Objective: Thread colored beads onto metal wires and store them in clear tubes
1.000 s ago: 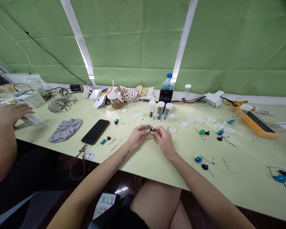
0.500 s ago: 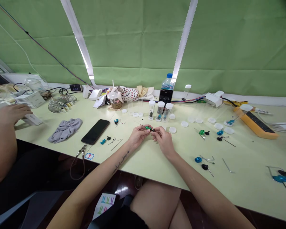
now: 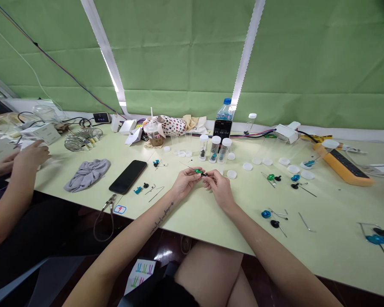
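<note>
Between my fingertips, just above the table (image 3: 195, 213), is a small green part (image 3: 198, 171) with a thin metal wire sticking out to the upper left. My left hand (image 3: 186, 183) pinches the green part. My right hand (image 3: 219, 185) pinches a small black piece (image 3: 205, 174) at its right end; the fingers partly hide where the two meet. Several clear tubes with white caps (image 3: 215, 149) stand beyond my hands, with small parts inside. To the left of my hands lie a blue part (image 3: 138, 190), a black knob (image 3: 146, 185) and bent metal wires (image 3: 156, 194).
A dark phone (image 3: 128, 177) and a grey cloth (image 3: 88, 175) lie to the left. More blue parts (image 3: 266, 214), black discs (image 3: 275, 224) and wires lie to the right, before an orange power strip (image 3: 344, 165). At far left a co-worker's hands (image 3: 32, 155) handle white boxes.
My hands and the green part stay nearly where they were. The co-worker's arm at the left has shifted right, and a second hand now shows there.
</note>
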Tool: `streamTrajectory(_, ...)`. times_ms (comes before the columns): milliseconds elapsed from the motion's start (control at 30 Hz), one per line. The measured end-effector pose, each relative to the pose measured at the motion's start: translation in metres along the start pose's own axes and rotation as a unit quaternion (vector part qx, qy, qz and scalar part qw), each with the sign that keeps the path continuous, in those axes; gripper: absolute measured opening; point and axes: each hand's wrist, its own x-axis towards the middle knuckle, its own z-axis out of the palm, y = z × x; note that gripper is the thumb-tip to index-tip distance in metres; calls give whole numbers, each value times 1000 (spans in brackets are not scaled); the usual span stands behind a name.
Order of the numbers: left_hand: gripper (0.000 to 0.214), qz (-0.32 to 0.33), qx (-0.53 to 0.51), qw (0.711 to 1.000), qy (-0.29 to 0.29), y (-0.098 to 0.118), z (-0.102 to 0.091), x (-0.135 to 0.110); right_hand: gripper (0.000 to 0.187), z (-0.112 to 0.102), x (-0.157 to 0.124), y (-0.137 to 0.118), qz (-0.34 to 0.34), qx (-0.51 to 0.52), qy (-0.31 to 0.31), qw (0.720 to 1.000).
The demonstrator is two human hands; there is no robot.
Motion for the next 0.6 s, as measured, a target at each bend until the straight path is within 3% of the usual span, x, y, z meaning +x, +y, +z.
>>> streamTrajectory(600,29,-4,-9,1000,4,0,1,0,26,0,1,0,-1,2,-3,1000)
